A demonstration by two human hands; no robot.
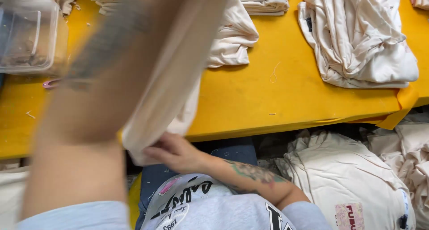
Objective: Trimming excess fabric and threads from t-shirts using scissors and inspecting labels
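Observation:
My left forearm (103,87), tattooed and blurred, rises across the left of the view and leaves at the top; its hand is out of sight. A cream garment (174,78) hangs down along that arm, in front of the yellow table (277,96). My right hand (174,151) is below the table's front edge, with its fingers pinching the garment's lower end. I wear a grey printed shirt (210,207) with short sleeves.
Cream garments lie on the table: a rumpled heap (357,37) at the right, folded ones (234,37) in the middle and at the back (263,0). A clear plastic box (27,37) stands at the far left, a small pink tool (51,83) beside it. More cream garments (344,181) are piled below the table.

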